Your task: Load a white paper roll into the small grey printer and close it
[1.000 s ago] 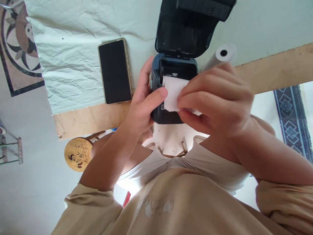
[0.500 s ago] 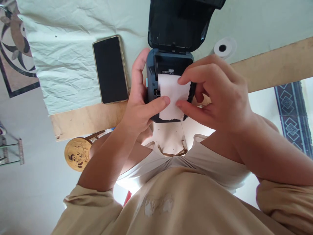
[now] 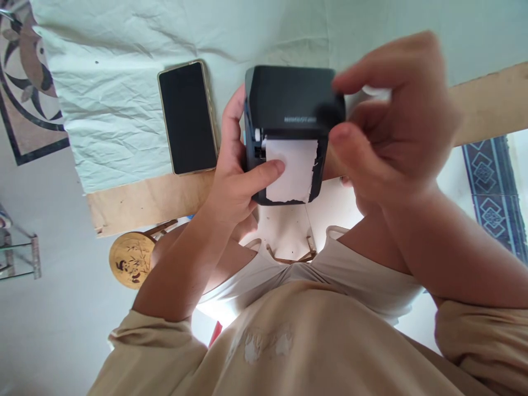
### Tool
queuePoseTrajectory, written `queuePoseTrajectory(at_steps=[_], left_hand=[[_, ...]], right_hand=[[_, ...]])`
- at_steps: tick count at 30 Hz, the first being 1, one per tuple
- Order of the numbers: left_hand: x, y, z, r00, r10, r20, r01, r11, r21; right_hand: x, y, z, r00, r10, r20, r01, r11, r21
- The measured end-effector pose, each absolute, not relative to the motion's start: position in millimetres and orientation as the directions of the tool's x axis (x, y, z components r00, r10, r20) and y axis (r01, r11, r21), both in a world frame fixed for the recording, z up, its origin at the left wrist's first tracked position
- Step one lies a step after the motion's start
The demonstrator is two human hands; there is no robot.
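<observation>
Two hands at printer (image 3: 293,110) on creased cloth (image 3: 124,110): left hand (image 3: 237,176) gripping, right hand (image 3: 391,115) fingers apart

Dark phone (image 3: 188,117) on wrinkled pale cloth (image 3: 119,82), round bamboo-painted stool (image 3: 131,259) below.

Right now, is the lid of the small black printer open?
No, the small black printer's lid is down flat, with the torn white paper strip sticking out below it under the left hand's thumb.

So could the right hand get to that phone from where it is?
Probably, but not directly: the right hand is raised beside the printer, which the left hand grips, and both lie between it and the phone.
</observation>
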State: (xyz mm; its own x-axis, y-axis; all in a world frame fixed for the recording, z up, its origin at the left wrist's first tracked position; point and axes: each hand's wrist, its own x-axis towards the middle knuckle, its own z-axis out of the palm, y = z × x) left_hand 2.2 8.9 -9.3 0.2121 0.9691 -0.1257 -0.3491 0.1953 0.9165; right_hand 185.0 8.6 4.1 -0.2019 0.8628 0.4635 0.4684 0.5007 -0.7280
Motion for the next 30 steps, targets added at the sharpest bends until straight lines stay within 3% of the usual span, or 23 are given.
queuePoseTrajectory(at_steps=[3,7,11,16,22,27,30], left_hand=[[5,7,-8,0.215,0.974,-0.065,-0.424,0.153,0.892],[11,6,-6,0.189,0.981,-0.030,-0.494,0.122,0.861],[18,4,-1,0.107,0.989,-0.098,-0.460,0.136,0.877],[17,4,0,0.140,0.983,-0.121,-0.394,0.167,0.904],[9,5,-3,0.155,0.975,-0.157,-0.372,0.205,0.905],[2,8,-8,0.274,0.953,-0.133,-0.404,0.239,0.883],[5,7,-9,0.215,0.967,-0.134,-0.416,0.214,0.884]], right_hand=[[183,7,2,-0.205,0.838,0.506,0.440,0.541,-0.717],[180,4,1,-0.186,0.914,0.359,0.295,0.401,-0.867],[177,6,-5,-0.316,0.914,0.256,0.110,0.303,-0.947],[175,9,-15,-0.368,0.912,0.181,0.099,0.231,-0.968],[175,12,-19,-0.369,0.898,0.239,0.129,0.304,-0.944],[177,15,-22,-0.391,0.882,0.262,0.180,0.353,-0.918],[178,15,-23,-0.397,0.887,0.236,0.175,0.326,-0.929]])
